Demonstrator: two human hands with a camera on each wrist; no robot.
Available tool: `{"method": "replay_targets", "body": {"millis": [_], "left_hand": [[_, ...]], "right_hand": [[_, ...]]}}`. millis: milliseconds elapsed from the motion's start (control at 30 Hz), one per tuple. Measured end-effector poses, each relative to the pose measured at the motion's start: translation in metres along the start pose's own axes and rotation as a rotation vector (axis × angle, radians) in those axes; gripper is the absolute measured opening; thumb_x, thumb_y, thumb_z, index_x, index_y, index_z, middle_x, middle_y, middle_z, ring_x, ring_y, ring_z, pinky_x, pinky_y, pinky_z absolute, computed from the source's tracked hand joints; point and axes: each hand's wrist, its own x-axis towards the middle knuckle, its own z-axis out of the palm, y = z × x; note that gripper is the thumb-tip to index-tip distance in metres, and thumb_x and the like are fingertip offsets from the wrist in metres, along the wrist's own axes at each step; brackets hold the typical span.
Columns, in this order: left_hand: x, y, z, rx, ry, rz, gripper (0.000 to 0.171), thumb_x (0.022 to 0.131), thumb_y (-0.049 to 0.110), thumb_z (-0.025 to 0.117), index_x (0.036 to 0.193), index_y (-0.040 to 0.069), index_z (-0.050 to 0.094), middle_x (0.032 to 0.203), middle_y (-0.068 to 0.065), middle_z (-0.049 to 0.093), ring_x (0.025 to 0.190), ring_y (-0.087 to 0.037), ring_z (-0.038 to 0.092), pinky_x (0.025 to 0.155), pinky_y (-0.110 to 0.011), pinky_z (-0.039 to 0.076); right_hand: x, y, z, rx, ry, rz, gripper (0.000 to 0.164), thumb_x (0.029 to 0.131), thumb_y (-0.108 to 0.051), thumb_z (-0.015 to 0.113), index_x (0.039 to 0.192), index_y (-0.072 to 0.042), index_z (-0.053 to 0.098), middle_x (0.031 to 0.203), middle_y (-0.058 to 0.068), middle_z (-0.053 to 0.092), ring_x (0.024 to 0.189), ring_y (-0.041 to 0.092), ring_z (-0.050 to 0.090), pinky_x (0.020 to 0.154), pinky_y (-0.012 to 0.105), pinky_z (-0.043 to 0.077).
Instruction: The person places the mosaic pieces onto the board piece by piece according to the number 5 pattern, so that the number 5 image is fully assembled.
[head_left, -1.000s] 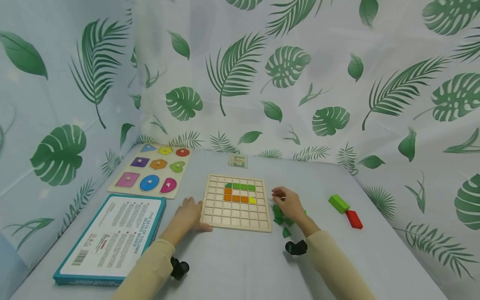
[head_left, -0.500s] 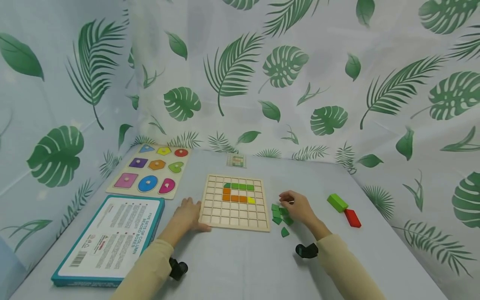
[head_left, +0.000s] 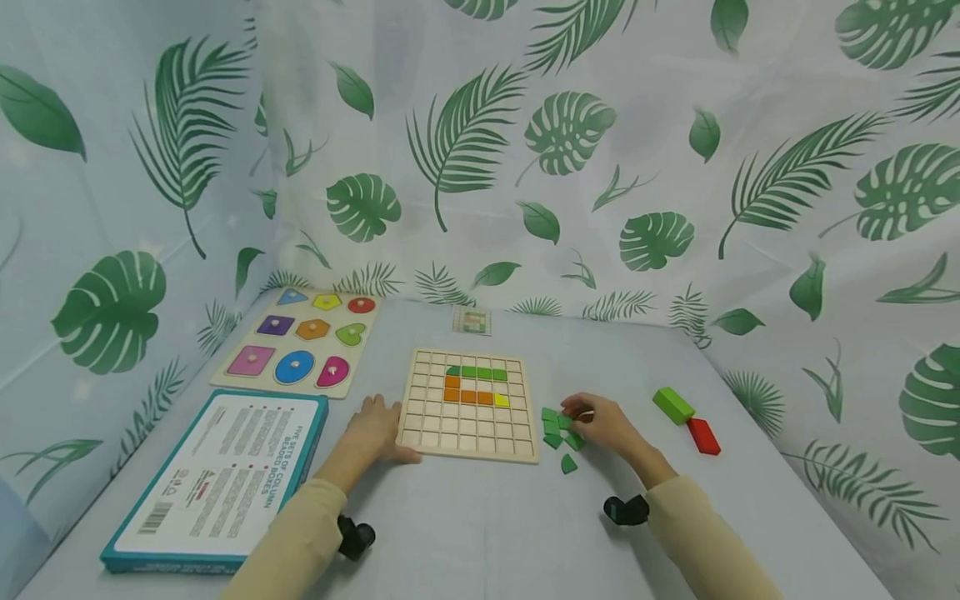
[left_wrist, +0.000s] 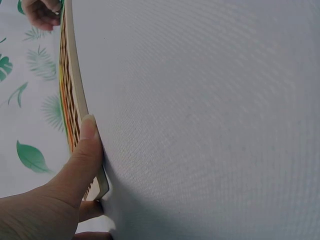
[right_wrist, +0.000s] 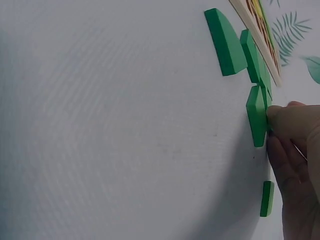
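Note:
My left hand holds the near left corner of a wooden grid board. In the left wrist view its thumb lies along the board's edge, with other fingers round the corner. Green, orange and yellow tiles fill some of the board's squares. Right of the board, my right hand is at a group of flat green tiles. Its thumb and fingertips pinch a green tile, mostly hidden by them in the right wrist view. A green tile with a curved side lies a little apart.
A light green block and a red block lie at the right. On the left are a boxed set and a knobbed shape puzzle. A small pattern card lies behind the board, before the leaf-print curtain.
My right hand has moved away from the board's edge, right and slightly nearer me, uncovering several green tiles. The left hand keeps its place at the board's corner.

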Motion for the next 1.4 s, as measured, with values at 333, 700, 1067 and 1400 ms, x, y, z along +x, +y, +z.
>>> {"method": "replay_targets", "body": {"millis": [333,700,1067,1400], "left_hand": [[0.002,-0.004,0.002,-0.009,-0.003,-0.007,0.092,0.068,0.051,0.079,0.132,-0.006,0.047,0.131,-0.036,0.041,0.125,-0.047,0.036,0.097,-0.056,0.038],[0.002,-0.002,0.003,-0.006,-0.007,-0.01,0.093,0.068,0.052,0.079,0.132,-0.007,0.047,0.132,-0.036,0.04,0.126,-0.046,0.036,0.097,-0.055,0.038],[0.001,0.0,-0.001,-0.011,-0.009,0.002,0.093,0.068,0.051,0.079,0.132,-0.008,0.047,0.131,-0.036,0.04,0.125,-0.046,0.036,0.098,-0.055,0.037],[0.0,0.0,-0.002,-0.017,-0.016,-0.004,0.093,0.069,0.052,0.079,0.133,-0.007,0.047,0.133,-0.036,0.039,0.127,-0.047,0.035,0.098,-0.056,0.037]], "right_hand": [[0.0,-0.002,0.009,0.025,0.04,-0.022,0.029,0.078,0.001,0.071,0.107,0.0,0.064,0.093,0.004,0.066,0.087,0.021,0.061,0.079,0.038,0.051],[0.0,-0.001,0.011,0.007,0.11,-0.035,0.03,0.082,0.0,0.069,0.111,0.0,0.062,0.096,0.007,0.066,0.089,0.023,0.063,0.079,0.039,0.052],[0.01,-0.024,0.018,0.051,0.19,-0.125,0.03,0.082,0.001,0.068,0.112,0.001,0.062,0.096,0.01,0.067,0.09,0.024,0.062,0.074,0.037,0.053],[0.02,-0.042,0.041,0.075,0.156,-0.186,0.029,0.081,0.003,0.069,0.109,0.002,0.062,0.096,0.008,0.067,0.089,0.022,0.063,0.073,0.032,0.053]]}}
